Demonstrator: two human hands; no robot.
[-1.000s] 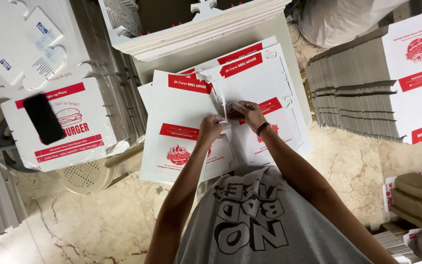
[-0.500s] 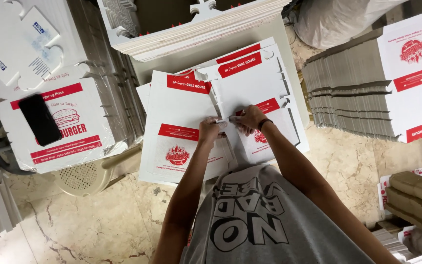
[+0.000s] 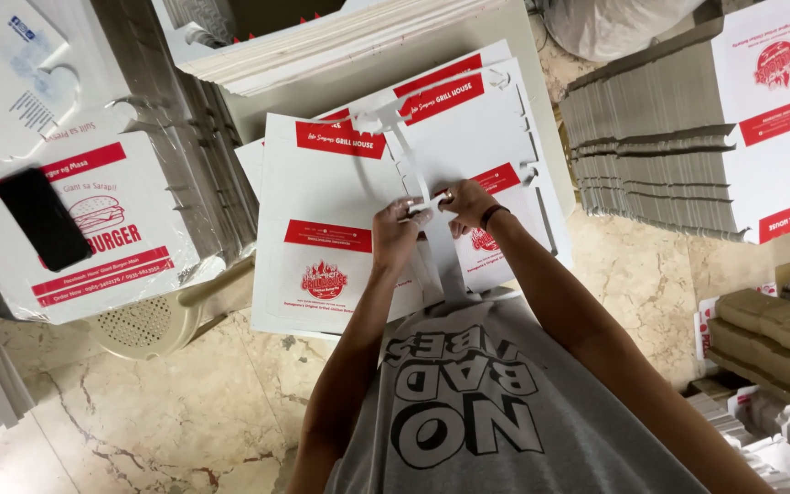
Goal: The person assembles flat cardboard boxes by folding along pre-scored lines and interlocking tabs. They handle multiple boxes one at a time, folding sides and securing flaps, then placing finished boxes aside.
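I see my left hand (image 3: 398, 230) and right hand (image 3: 468, 203) both pinched shut on the thin white card strip (image 3: 413, 174), at twelve o'clock from my shirt, holding it up off the flat box sheets (image 3: 322, 229) so it pulls free.

A flat white box blank (image 3: 340, 229) with red bands and a red flame emblem lies in the middle, another blank (image 3: 496, 137) overlapping it on the right. Far left, a white burger box (image 3: 116, 238) with red stripes carries a dark-screened black phone (image 3: 43, 218). Far right, a stack of folded blanks (image 3: 651, 155) shows grey edges under a white-and-red top sheet (image 3: 779, 119)
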